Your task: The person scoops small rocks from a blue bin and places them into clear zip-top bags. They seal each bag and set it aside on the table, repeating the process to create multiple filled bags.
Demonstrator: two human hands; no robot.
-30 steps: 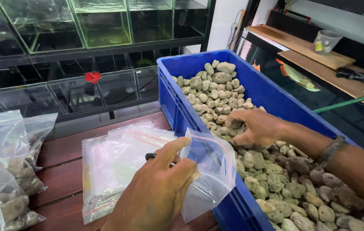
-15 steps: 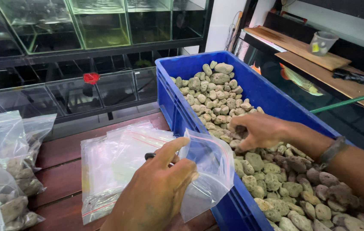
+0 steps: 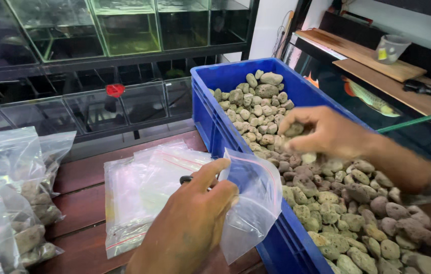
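Observation:
My left hand (image 3: pixel 190 223) pinches the rim of a clear zip bag (image 3: pixel 253 203) and holds its mouth open against the side of a blue plastic crate (image 3: pixel 215 119). The crate is heaped with grey and brownish stones (image 3: pixel 347 203). My right hand (image 3: pixel 322 133) hovers just above the stones near the crate's middle, fingers curled around a few stones. A dark band sits on that wrist.
A stack of empty clear zip bags (image 3: pixel 144 187) lies on the dark wooden table (image 3: pixel 88 203). Filled bags of stones (image 3: pixel 18 203) stand at the left. Glass tanks (image 3: pixel 99 35) line the shelves behind. A fish tank with an orange fish (image 3: pixel 367 96) is on the right.
My right hand has lifted off the stone pile with stones in its fingers and moved toward the open bag. My left hand keeps the bag in place.

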